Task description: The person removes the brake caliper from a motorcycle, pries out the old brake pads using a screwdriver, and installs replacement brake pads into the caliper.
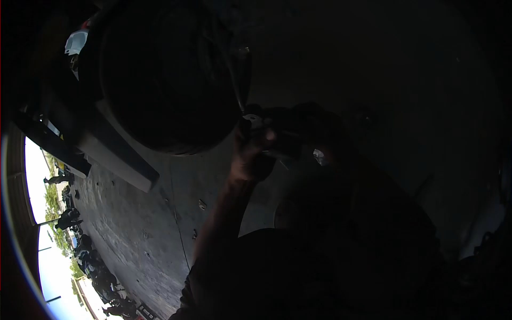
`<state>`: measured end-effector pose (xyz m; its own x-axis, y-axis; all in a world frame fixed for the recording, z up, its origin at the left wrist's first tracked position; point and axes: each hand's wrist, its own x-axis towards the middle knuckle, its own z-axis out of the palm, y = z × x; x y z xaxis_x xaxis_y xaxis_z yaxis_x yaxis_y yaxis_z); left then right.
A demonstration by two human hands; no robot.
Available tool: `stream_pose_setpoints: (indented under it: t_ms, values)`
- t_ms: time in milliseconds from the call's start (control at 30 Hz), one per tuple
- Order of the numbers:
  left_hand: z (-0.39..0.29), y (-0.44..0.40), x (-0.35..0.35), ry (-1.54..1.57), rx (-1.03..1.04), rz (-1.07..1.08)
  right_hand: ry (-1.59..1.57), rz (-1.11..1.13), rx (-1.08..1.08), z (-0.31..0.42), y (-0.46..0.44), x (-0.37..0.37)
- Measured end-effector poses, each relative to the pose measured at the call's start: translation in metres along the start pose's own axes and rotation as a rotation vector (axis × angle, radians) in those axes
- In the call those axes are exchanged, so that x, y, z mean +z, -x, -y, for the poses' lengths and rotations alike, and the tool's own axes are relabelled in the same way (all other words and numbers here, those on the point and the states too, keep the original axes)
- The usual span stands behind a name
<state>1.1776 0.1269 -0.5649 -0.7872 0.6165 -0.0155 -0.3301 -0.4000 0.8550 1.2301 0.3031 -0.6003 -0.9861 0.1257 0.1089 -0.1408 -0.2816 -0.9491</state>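
Note:
Deep shadow covers most of the view. My left hand (255,160) reaches up from below, its fingers curled round a dark, blocky part (288,146) whose kind I cannot make out. A small pale metal piece (253,119) shows just above those fingers, at the lower end of a thin rod (234,80). On the other side of the blocky part is my right hand (328,130), almost lost in the dark, so its fingers cannot be read. A small shiny spot (319,156) glints beside it.
A large dark tyre (173,125) looms at upper left, close to my left hand. Below it juts a grey flat bar (120,160). Small debris (202,204) lies on the concrete floor (144,213). Dark cluttered objects (96,266) line the bright opening at far left.

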Motion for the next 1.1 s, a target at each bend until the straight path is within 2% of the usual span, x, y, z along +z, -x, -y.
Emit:
stream_pose_setpoints:
  t_ms: [67,167,267,400,467,500,567,600,667,700,767,900,933,1000,1100]
  values:
    - [0.000,0.001,0.001,0.201,-0.034,-0.099,0.029,0.142,-0.015,-0.002,-0.001,0.006]
    - [-0.003,-0.001,0.006,0.217,-0.064,-0.113,0.044,0.094,0.017,0.015,0.000,0.010]
    - [-0.001,-0.004,0.007,0.178,-0.053,-0.116,0.133,0.049,-0.108,0.016,0.005,0.010]
    - [0.000,-0.009,0.005,0.019,-0.028,-0.106,0.185,0.061,-0.156,0.016,0.001,0.011]
    - [0.009,-0.009,-0.002,0.108,0.001,-0.081,0.058,-0.005,0.069,0.022,-0.001,0.013]
    - [0.016,-0.003,-0.005,0.113,-0.011,-0.085,0.056,-0.012,0.081,0.020,0.002,0.011]
    - [0.018,-0.009,-0.003,0.110,-0.045,-0.137,0.241,0.040,0.000,0.016,-0.008,0.001]
    - [0.026,-0.013,0.000,0.111,0.034,-0.135,0.246,0.034,-0.007,0.015,-0.010,-0.001]
    - [0.027,-0.018,0.005,0.045,0.056,-0.165,0.263,-0.144,-0.191,0.013,-0.007,0.004]
    - [0.029,-0.020,0.004,-0.018,0.081,-0.194,0.262,-0.146,-0.184,0.014,-0.007,0.000]
    - [0.033,-0.017,-0.004,-0.034,0.073,-0.259,0.676,0.039,-0.495,0.028,-0.006,-0.008]
    - [0.041,-0.023,-0.006,-0.020,0.091,-0.413,0.735,0.077,-0.417,0.021,-0.003,0.009]
    - [0.036,-0.025,0.006,-0.038,0.084,-0.481,0.709,0.029,-0.359,0.021,-0.006,0.010]
    - [0.042,-0.027,-0.002,-0.055,0.123,-0.443,0.680,-0.015,-0.301,0.018,-0.009,0.009]
    - [0.037,-0.028,0.003,-0.065,0.164,-0.393,0.783,0.043,-0.389,0.009,-0.008,0.006]
